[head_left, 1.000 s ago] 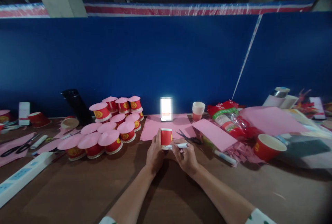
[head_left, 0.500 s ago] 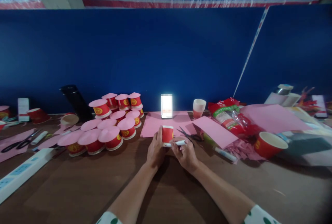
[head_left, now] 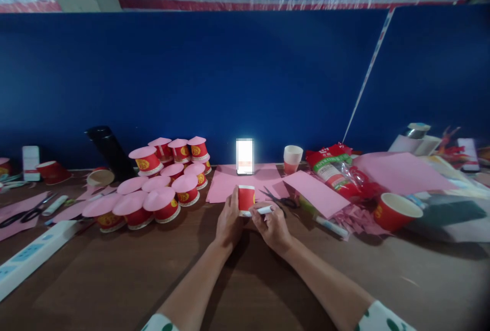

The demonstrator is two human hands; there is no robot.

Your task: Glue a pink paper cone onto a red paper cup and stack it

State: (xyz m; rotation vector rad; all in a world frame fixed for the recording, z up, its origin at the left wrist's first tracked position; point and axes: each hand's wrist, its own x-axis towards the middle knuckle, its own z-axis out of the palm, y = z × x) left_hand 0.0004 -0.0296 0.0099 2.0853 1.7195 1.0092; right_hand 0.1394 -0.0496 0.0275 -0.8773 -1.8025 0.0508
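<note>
My left hand (head_left: 228, 221) is closed around the side of a small red paper cup (head_left: 246, 198) with a yellow print. The cup is held up over the table in front of me, and part of it is hidden by my fingers. In my right hand (head_left: 273, 229) is a white pen-shaped tube (head_left: 264, 210), gripped between thumb and fingers. It points left, its tip at the cup's lower edge; whether it touches cannot be made out. Just behind lie black scissors (head_left: 281, 199) and a stack of pink paper (head_left: 225, 183).
On the left stand several red cups topped with pink paper discs (head_left: 161, 201), a black bottle (head_left: 109, 152) and a white power strip (head_left: 36, 254). A lit phone (head_left: 245, 156) stands ahead. To the right are a paper cup (head_left: 293, 159), a red bag (head_left: 337, 167) and another red cup (head_left: 396, 212).
The whole view has shifted slightly. Both hands keep their hold on the cup and the white tube, with hardly any visible movement.
</note>
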